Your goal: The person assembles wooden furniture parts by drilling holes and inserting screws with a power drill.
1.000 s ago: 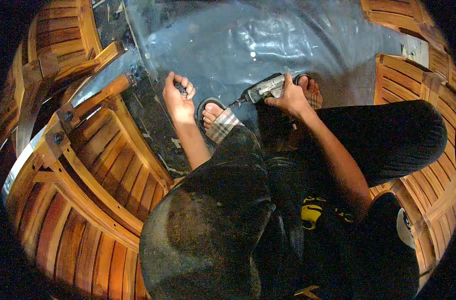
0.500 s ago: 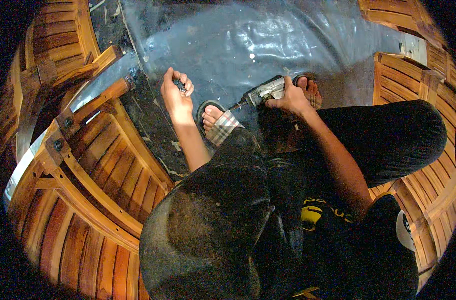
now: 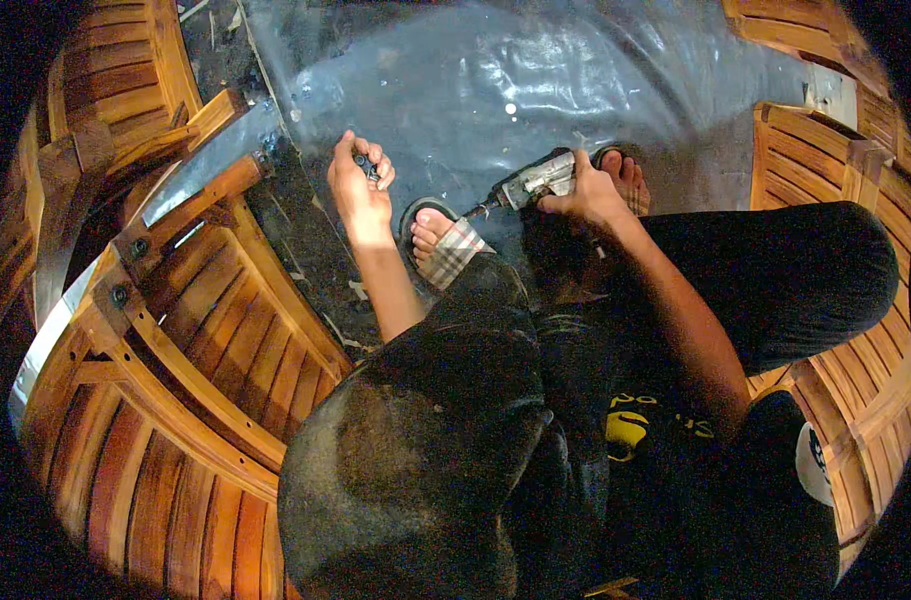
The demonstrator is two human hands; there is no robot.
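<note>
My left hand (image 3: 364, 200) is raised over the floor, its fingers curled around several small dark metal pieces (image 3: 367, 167) that look like bolts. They are too small to tell for sure. In my right hand (image 3: 594, 198) is a silver and black power driver (image 3: 538, 183), gripped by its handle. Its thin bit points left and down, its tip close to the sandalled foot (image 3: 433, 228) between my hands. Part of the driver's handle is hidden behind my fingers.
Slatted wooden chairs or benches (image 3: 211, 300) crowd the left, with dark bolt heads at their joints. More slatted wooden furniture (image 3: 806, 160) stands on the right. A shiny grey sheet (image 3: 406, 70) covers the floor ahead. My bent knees (image 3: 776, 280) fill the near side.
The whole view has shifted slightly, so everything sits a little further right. Both hands keep nearly the same pose and hold the same things.
</note>
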